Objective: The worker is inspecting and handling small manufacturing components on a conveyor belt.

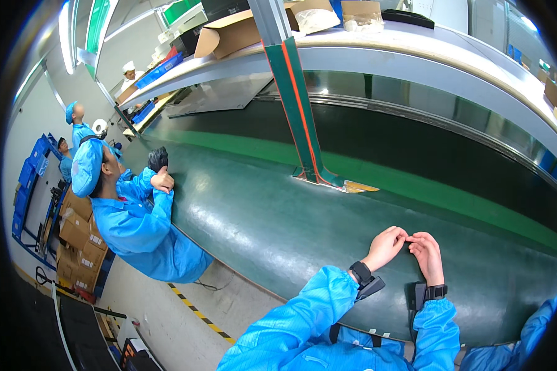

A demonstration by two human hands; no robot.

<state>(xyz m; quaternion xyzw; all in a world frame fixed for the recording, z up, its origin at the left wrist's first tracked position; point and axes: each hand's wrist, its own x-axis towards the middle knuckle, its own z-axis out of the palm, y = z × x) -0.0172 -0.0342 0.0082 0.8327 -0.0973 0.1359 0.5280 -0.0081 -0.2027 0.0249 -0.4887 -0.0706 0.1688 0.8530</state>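
Above the green worktop [260, 210], my left hand [385, 248] and my right hand [427, 256] meet at the fingertips. Both hands have their fingers curled and drawn together in a pinch. Whatever may be between the fingertips is too small to make out. Each wrist wears a black strap with a dark device, one on the left wrist [366, 278] and one on the right wrist [432, 292]. Blue sleeves cover both of my forearms.
A green post [296, 111] with an orange-red stripe stands on the worktop ahead. A long shelf [377, 52] carries cardboard boxes [229, 34]. To my left a co-worker in blue [136, 216] stands at the table edge; another blue sleeve [526, 334] shows at lower right.
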